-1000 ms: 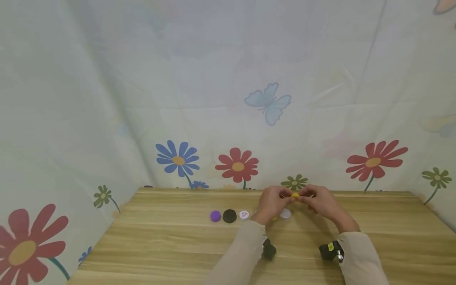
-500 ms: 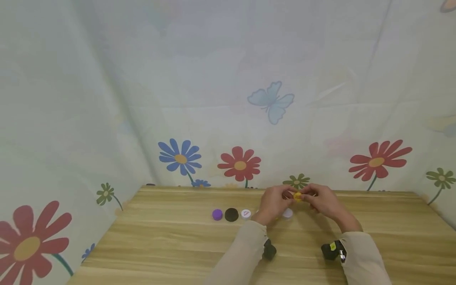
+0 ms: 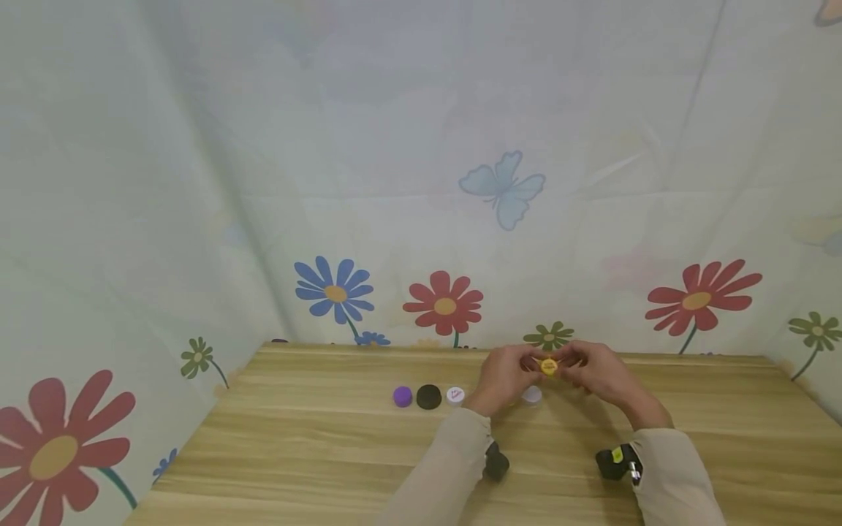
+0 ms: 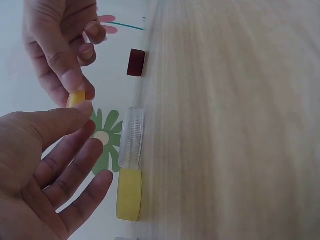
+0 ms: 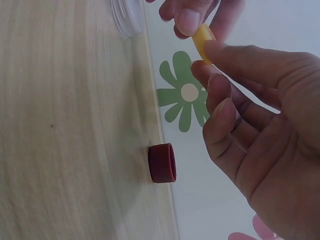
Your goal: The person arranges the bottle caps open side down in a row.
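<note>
Both hands pinch a small round yellow bottle cap (image 3: 549,367) between them, up off the table, its flat printed face turned toward the head camera. My left hand (image 3: 505,376) grips its left edge, and my right hand (image 3: 600,374) its right edge. Seen from the left wrist, the yellow cap (image 4: 76,98) sits at the thumb tip while the other fingers spread loosely. From the right wrist, thumb and fingers meet on the yellow cap (image 5: 203,43). A dark red cap (image 5: 162,163) stands on the table below the right hand.
In a row on the wooden table (image 3: 296,438) lie a purple cap (image 3: 403,397), a black cap (image 3: 429,397), a white cap with red marks (image 3: 455,396) and a whitish ridged cap (image 3: 531,396). Another yellow cap (image 4: 129,195) is mostly hidden behind my left arm. A flowered cloth hangs behind.
The yellow cap between my hands has turned so its printed face shows to the head camera. Both hands stay in nearly the same place; the view has shifted slightly.
</note>
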### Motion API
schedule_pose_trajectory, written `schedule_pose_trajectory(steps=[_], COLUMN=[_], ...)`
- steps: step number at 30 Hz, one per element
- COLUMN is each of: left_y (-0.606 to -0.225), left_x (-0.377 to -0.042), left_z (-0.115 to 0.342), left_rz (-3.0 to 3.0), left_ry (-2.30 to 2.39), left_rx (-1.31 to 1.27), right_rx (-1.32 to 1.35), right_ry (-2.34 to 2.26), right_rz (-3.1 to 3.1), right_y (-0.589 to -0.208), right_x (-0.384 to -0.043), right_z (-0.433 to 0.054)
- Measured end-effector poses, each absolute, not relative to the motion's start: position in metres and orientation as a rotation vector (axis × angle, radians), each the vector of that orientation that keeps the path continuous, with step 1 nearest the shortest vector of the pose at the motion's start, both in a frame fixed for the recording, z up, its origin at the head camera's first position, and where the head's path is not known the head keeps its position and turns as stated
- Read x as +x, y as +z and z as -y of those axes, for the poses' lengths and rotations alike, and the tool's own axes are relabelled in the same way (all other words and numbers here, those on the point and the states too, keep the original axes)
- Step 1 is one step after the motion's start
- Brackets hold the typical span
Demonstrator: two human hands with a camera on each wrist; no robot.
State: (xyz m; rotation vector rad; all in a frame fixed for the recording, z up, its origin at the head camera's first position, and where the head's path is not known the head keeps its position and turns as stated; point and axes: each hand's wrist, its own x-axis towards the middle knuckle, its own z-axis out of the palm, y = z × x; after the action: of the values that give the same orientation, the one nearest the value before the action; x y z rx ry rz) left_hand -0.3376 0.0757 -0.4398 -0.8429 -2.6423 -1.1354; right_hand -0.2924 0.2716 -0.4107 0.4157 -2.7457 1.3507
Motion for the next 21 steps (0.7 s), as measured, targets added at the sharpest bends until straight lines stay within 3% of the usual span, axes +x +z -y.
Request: schedule_pose_trajectory(steps=[21], left_y=[-0.4414], left_x=[-0.3390], left_z=[-0.0759], left_rz=[2.665], left_ry=[-1.185], left_rx=[-0.908], right_rx=[0.383], right_ry=[1.320], right_rz=[2.800], right_y=[-0.4132], right_x=[-0.2940], right_z=[-0.2724])
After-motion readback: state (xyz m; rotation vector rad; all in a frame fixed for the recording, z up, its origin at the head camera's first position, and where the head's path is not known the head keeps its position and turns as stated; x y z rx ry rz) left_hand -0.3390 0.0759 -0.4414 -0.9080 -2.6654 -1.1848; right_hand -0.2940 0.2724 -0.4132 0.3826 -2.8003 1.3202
